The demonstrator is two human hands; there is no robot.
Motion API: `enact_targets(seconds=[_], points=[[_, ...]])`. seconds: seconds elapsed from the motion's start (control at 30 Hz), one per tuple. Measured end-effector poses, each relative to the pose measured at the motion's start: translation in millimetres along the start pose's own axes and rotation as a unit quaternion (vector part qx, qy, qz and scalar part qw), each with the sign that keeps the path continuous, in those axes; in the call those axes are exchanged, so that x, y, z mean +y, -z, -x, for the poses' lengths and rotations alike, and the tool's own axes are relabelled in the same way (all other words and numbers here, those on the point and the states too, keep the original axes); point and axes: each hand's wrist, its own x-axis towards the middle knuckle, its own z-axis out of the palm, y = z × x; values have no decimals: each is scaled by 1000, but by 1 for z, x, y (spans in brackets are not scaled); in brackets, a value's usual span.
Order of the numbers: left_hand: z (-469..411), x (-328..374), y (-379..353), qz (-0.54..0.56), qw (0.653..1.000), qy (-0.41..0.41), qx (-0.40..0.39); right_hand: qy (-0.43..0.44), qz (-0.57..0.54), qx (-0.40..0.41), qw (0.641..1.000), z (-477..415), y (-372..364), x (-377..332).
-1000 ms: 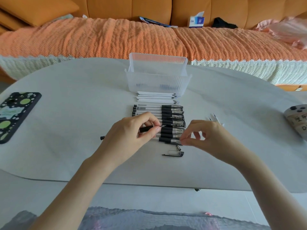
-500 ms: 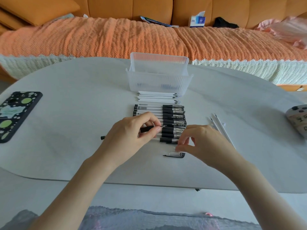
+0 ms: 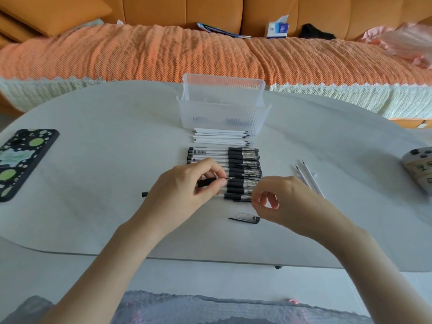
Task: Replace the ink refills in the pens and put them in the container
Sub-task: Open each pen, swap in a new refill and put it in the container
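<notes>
**A:** Left hand?

**B:** I see the left hand (image 3: 184,190) wrapped round a clear-barrelled pen with a black rubber grip (image 3: 207,182). It's held above the tabletop, metal tip pointing right, tail end sticking out left of the hand.

**A:** Right?

**B:** The right hand (image 3: 287,202) has its fingers curled, with thumb and forefinger tips close together beside the near end of the pen row. I can't tell if it's pinching anything.

**A:** Rest of the task stuff?

**B:** The row of black-capped gel pens (image 3: 243,169) lies side by side mid-tabletop, partly under the left hand. A stack of white ink refills (image 3: 219,136) sits just behind it. Behind those is the clear ribbed plastic container (image 3: 222,113), upright, contents unclear. A loose clear pen cap with a black clip (image 3: 247,217) lies near the front, just left of the right hand. A few thin white refills (image 3: 308,178) lie off to the right.

**A:** Other?

**B:** A phone in a dark green-dotted case (image 3: 21,160) lies far left on the pale grey tabletop (image 3: 105,136).
</notes>
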Motion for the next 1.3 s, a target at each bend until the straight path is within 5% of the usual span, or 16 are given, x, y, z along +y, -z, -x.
enact_targets(seconds=[0.43, 0.83, 1.3], points=[[0, 1, -2, 2, 1000, -14, -2, -56, -213, 56, 974, -1, 11, -4], [0, 1, -1, 46, 999, -5, -7, -70, -510, 116, 850, -13, -1, -16], [-1, 2, -1, 64, 998, -10, -7, -61, -550, 90, 828, -17, -12, -17]])
